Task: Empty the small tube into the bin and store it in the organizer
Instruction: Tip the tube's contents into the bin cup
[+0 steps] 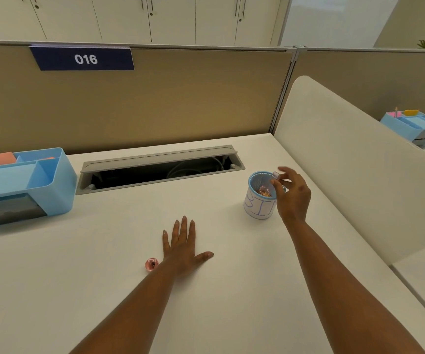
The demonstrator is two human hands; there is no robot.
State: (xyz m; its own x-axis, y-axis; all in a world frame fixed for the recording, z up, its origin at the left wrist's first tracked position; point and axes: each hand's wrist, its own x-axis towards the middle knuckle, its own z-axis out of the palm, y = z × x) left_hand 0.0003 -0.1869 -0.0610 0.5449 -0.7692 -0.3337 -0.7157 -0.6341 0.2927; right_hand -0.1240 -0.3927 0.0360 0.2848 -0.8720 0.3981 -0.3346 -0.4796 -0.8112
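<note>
hands: 2 (180, 247) (293, 198); bin: 1 (258, 204); tube: 1 (275, 176); organizers: 2 (25, 185) (413, 126); pink cap: 1 (151, 264)

- A white desk (119, 290) with an open cable tray (159, 168)
- A tan partition (168, 98) bearing a blue "016" sign (82, 58)
- White cabinets (129, 16) behind

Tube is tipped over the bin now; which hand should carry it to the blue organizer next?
Right, probably. The right hand already pinches the small tube over the bin. The left hand lies flat on the desk, nearer the organizer at far left, but using it would need a handover.
</note>
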